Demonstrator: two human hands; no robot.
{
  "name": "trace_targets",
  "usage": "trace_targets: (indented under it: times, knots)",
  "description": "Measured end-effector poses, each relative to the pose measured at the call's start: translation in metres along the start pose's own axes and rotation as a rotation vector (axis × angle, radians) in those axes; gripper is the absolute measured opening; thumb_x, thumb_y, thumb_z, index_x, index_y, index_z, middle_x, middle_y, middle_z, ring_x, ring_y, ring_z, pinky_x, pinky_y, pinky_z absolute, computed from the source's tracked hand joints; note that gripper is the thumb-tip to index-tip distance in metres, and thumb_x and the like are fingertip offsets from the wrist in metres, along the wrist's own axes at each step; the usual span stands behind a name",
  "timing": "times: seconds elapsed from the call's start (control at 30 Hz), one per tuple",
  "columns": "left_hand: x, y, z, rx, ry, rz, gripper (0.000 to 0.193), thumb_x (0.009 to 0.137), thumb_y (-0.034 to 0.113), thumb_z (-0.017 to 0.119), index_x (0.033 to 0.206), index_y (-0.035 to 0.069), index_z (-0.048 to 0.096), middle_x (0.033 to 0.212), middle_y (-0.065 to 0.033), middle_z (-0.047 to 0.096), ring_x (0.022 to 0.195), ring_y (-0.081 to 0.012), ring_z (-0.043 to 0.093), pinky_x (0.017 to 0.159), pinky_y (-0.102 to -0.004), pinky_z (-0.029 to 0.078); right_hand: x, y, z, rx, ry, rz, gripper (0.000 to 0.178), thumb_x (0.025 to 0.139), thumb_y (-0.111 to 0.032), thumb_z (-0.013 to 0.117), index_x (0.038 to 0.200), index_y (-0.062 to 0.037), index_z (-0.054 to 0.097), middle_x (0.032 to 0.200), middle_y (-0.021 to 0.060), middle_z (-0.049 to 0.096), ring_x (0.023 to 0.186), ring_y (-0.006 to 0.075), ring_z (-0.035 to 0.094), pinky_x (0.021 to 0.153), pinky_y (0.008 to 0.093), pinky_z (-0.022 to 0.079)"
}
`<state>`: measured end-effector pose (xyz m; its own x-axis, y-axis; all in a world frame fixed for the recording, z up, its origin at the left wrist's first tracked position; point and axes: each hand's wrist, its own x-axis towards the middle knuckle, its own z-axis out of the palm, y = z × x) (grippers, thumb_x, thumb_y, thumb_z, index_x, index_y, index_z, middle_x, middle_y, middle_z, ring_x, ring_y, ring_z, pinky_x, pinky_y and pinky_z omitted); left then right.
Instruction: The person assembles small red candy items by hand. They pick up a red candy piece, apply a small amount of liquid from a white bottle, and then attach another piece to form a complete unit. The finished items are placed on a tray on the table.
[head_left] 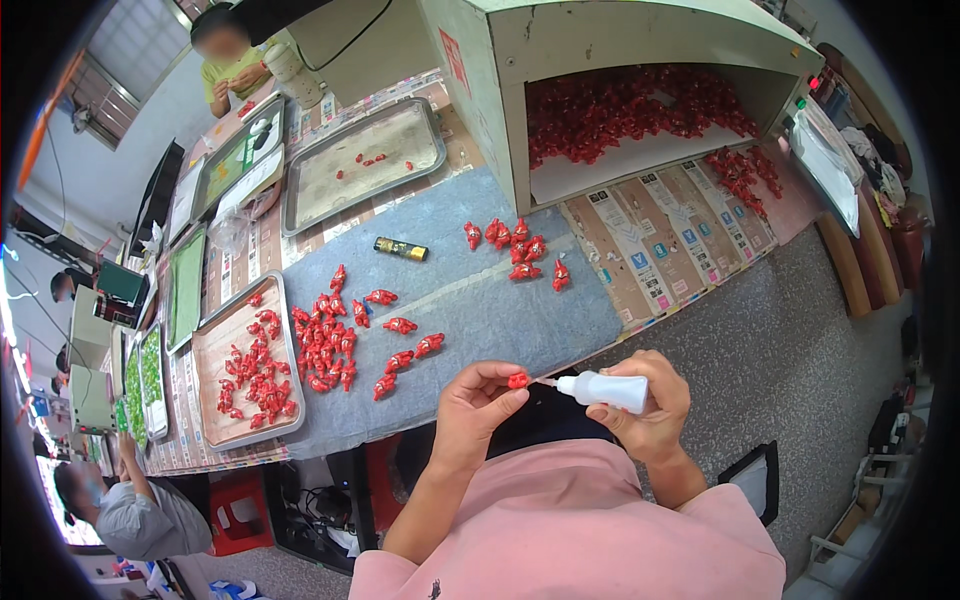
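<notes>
Between the thumb and fingers of my left hand (473, 412) is a small red figurine piece (518, 380). My right hand (648, 405) is wrapped round a white squeeze bottle (612, 390) with a thin nozzle. The bottle is tipped sideways, its tip at the red piece or very close to it; I cannot tell if they touch. Both hands are held above my lap, just off the table's front edge. On the blue cloth (450, 300) lie a pile of red figurines (325, 340) to the left and a smaller group of red figurines (518, 242) farther off.
A metal tray (297, 400) at left holds small red parts. Behind it lies a larger tray (437, 150) with a few red bits. A dark tube (400, 248) rests on the cloth. A pale metal box (515, 110) with many red pieces stands at the back right. Other people sit at left.
</notes>
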<state>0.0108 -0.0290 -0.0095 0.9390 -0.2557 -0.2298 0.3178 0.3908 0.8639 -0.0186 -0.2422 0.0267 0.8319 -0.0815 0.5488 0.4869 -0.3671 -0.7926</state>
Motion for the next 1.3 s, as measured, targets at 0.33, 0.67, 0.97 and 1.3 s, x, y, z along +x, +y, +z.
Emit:
trace_targets:
  times: [0.33,0.67,0.97,1.3]
  knots:
    - [-0.003,0.009,0.007,-0.07,-0.011,-0.05,0.023,0.083,-0.004,0.067,0.105,0.001,0.06,0.098,-0.0105,0.065,0.092,-0.0216,0.067,0.079,-0.0328,0.058,0.033,0.076,-0.005,-0.297,0.111,0.121,0.036,0.077,-0.007,0.074,0.109,0.0006,0.057,0.097,0.0096,0.063,0.075,0.0171,0.062,0.069,0.0296,0.051]
    - [-0.002,0.01,0.004,-0.131,-0.005,-0.079,0.026,0.084,-0.002,0.067,0.109,0.0,0.06,0.098,-0.01,0.065,0.086,-0.0219,0.068,0.075,-0.0333,0.059,0.059,0.091,-0.004,-0.114,0.033,0.326,0.042,0.079,-0.003,0.066,0.119,0.0014,0.054,0.118,0.0171,0.062,0.11,0.0252,0.061,0.092,0.0342,0.047]
    - [-0.003,0.007,0.001,-0.173,-0.013,-0.088,0.026,0.084,-0.003,0.066,0.11,0.001,0.061,0.096,-0.0078,0.066,0.085,-0.0196,0.067,0.077,-0.0319,0.057,0.135,0.134,-0.036,-0.402,-0.018,0.029,0.026,0.079,0.003,0.06,0.103,-0.0033,0.067,0.111,0.0141,0.063,0.104,0.0323,0.058,0.091,0.0388,0.047]
    - [-0.009,0.011,-0.004,-0.192,0.01,-0.1,0.026,0.085,-0.003,0.066,0.11,0.001,0.061,0.1,-0.0084,0.065,0.085,-0.0191,0.067,0.076,-0.0318,0.057,0.204,0.191,-0.013,-0.638,-0.205,-0.096,0.011,0.079,-0.01,0.066,0.088,-0.0052,0.068,0.092,0.0119,0.066,0.097,0.0345,0.058,0.084,0.0434,0.047]
